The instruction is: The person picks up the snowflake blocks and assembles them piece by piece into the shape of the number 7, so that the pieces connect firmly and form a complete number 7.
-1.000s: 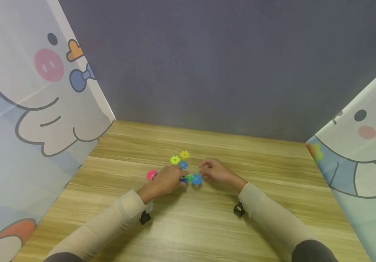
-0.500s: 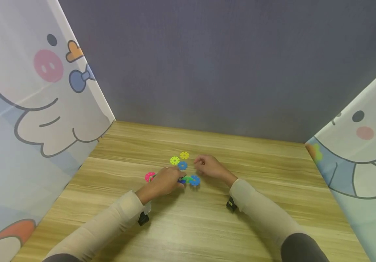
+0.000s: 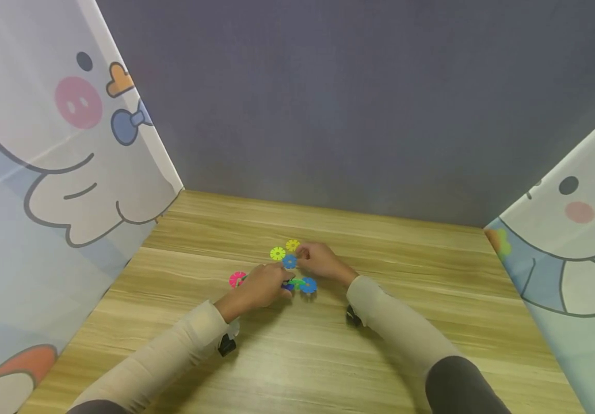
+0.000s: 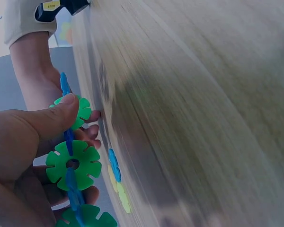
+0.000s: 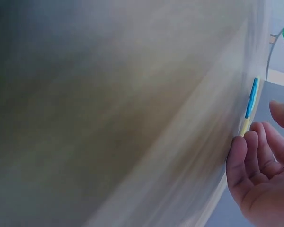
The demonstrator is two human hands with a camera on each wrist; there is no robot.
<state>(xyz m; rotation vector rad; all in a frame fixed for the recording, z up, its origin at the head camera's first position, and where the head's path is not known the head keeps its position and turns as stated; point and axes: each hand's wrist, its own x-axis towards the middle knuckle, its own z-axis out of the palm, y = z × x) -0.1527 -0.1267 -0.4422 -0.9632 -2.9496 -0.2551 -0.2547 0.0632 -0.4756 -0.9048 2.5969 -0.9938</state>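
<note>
The right hand (image 3: 324, 263) has moved leftward to just beside the loose blue disc (image 3: 289, 262), below mid-frame, putting it within reach; its fingers curl loosely, holding nothing. The left hand (image 3: 260, 286) still pinches the chain (image 4: 88, 166), slightly lower.

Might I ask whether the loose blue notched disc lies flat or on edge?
Flat: both wrist views show the loose blue disc lying along the wooden tabletop.

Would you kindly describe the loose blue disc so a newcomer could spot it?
On the wooden table, look just left of the right hand. The loose, notched blue disc lies there, nearer the viewer than the yellow disc and lime disc. Its colour sets it apart from those two, and it is outside the chain in the left hand.
</note>
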